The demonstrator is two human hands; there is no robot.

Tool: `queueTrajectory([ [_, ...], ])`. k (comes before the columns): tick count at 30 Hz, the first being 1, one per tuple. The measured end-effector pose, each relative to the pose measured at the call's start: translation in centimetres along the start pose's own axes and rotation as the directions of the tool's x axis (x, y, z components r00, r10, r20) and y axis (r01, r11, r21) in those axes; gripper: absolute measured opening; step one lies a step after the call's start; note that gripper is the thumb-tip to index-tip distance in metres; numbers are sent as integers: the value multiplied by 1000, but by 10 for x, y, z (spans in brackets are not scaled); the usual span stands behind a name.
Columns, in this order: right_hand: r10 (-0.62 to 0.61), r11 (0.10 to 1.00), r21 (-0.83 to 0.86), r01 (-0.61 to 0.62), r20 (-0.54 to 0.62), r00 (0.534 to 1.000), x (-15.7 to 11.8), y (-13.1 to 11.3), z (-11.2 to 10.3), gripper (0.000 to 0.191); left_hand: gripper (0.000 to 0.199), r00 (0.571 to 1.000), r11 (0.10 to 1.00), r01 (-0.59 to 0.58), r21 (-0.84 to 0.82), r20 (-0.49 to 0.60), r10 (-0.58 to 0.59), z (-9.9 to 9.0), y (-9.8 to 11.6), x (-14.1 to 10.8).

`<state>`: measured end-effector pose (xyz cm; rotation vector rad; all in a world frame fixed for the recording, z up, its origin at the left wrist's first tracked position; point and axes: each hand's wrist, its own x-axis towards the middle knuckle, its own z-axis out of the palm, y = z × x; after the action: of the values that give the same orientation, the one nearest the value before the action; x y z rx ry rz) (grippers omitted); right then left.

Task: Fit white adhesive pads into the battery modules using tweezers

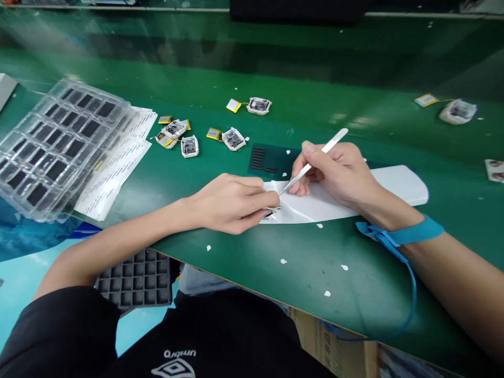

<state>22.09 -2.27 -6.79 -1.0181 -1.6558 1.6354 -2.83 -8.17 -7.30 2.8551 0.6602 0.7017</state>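
My right hand (328, 170) is closed around slim pale tweezers (315, 163), held slantwise like a pen. Their tip points down to the fingertips of my left hand (236, 202). The left fingers are pinched together over the left end of a long glossy white sheet (307, 207); a small dark-and-white piece shows beneath them, mostly hidden, and I cannot tell what it is. My right hand rests over the middle of the white sheet. Just behind lies a dark sheet (263, 152) carrying several small black strips.
Small opened device housings (233, 139) with wired yellow-edged batteries lie behind my hands; another housing (458, 111) sits far right. Stacked clear trays (59, 147) and printed paper (118, 173) are left. White tabs (283, 261) dot the green table. A blue wrist strap's cord (413, 299) trails right.
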Motion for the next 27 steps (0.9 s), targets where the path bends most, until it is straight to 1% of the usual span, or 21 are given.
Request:
queueTrajectory([
  [2, 8, 999, -45, -8, 7, 1000, 0, 0, 0, 66, 26, 999, 999, -41, 32, -28, 41, 4, 0, -1],
  [4, 15, 997, -78, -14, 10, 1000, 0, 0, 1, 68, 28, 998, 998, -54, 37, -25, 55, 7, 0, -2],
  [6, 19, 996, -87, -18, 14, 1000, 0, -1, 2, 68, 27, 1000, 1000, -19, -2, -14, 19, 10, -1, -2],
  [8, 18, 996, -91, -16, 24, 1000, 0, -1, 2, 68, 25, 998, 995, 56, -81, -7, -57, 10, -1, -2],
  [11, 18, 996, -88, -14, 43, 999, 0, 0, 0, 67, 23, 988, 965, 155, -211, 4, -157, 8, -1, -2],
  [14, 19, 997, -71, -16, 41, 999, 1, 2, -2, 66, 23, 983, 942, 181, -281, 31, -180, 5, -2, 0],
  [17, 10, 999, -32, -9, 16, 1000, 2, 3, -4, 66, 24, 982, 938, 187, -293, 49, -181, 4, -3, 1],
  [19, 9, 1000, 3, -9, 2, 1000, 2, 2, -3, 66, 23, 982, 926, 189, -327, 35, -188, 4, -2, 1],
  [20, 13, 1000, 21, -12, -6, 1000, 2, 1, -3, 64, 22, 978, 906, 199, -373, 19, -207, 4, -1, 2],
  [21, 17, 999, 40, -16, -8, 1000, 2, 0, -2, 63, 20, 970, 868, 218, -447, 2, -242, 4, 0, 3],
  [22, 22, 998, 60, -21, -6, 1000, 2, -1, -1, 61, 19, 956, 805, 242, -542, -10, -294, 3, 1, 4],
  [23, 28, 996, 84, -28, -5, 1000, 1, -2, 0, 60, 18, 934, 716, 265, -646, -12, -357, 2, 2, 5],
  [25, 39, 991, 126, -37, -18, 999, 0, -7, 1, 58, 18, 880, 505, 288, -814, 17, -475, 0, 3, 8],
  [26, 33, 990, 138, -29, -31, 999, 0, -10, 1, 57, 18, 852, 416, 288, -863, 33, -522, -2, 3, 10],
  [27, 16, 990, 141, -9, -49, 999, -1, -14, 0, 56, 18, 824, 349, 285, -893, 41, -565, -3, 2, 11],
])
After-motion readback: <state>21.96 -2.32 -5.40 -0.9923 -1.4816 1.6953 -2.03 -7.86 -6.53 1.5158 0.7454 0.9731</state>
